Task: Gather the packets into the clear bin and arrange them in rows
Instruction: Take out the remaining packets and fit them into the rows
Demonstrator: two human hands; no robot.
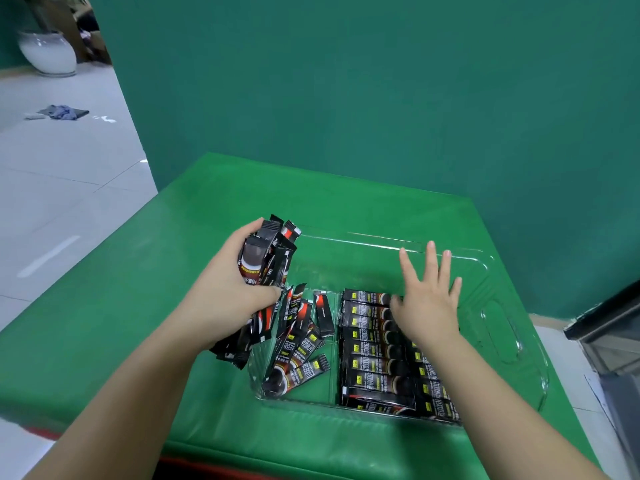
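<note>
On the green tabletop (145,306), the left hand (225,292) grips a bundle of packets (266,258) at the clear bin (502,341)'s left edge, while the right hand (427,299), fingers spread, rests on the stacked rows (374,358) inside beside loose packets (298,348).

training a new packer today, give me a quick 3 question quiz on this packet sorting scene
1. True or false: the left hand grips a bundle of packets.
2. Where does the neat row of packets lie in the clear bin? A) far end B) near right part C) outside it on the green table
3. Fill in: the right hand has its fingers ____ above the row.

Key
1. True.
2. B; loose packets lie jumbled in the bin's near left part.
3. Spread; it holds nothing.
</note>
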